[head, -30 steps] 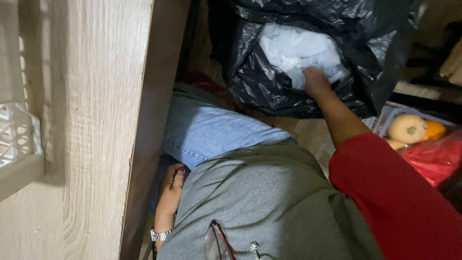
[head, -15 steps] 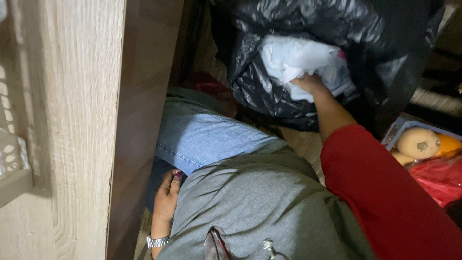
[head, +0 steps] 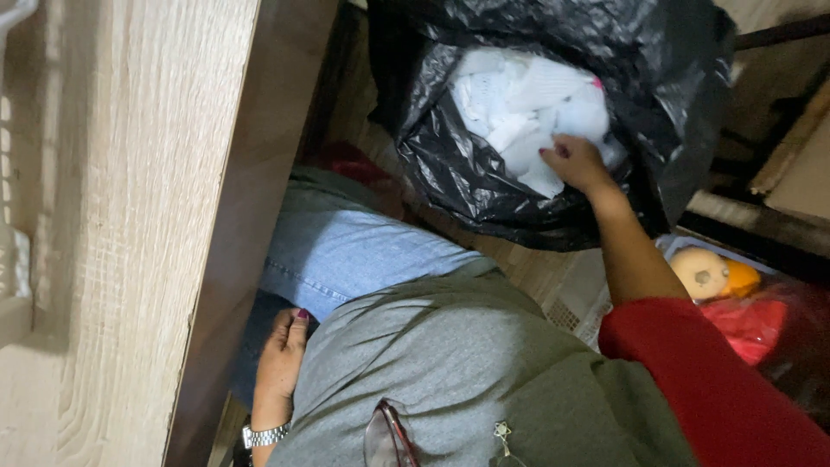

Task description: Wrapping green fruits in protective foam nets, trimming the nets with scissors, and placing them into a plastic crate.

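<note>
White papers [head: 523, 108] lie crumpled inside the black bag [head: 450, 164]; my right hand [head: 575, 162] pinches one at the pile's edge. Best I grip firmly and lift slowly. My left hand [head: 281, 363] rests slack on my thigh.

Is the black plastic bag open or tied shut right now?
Open. The black plastic bag has its mouth spread wide, showing white crumpled pieces inside, and the right hand reaches into them.
</note>
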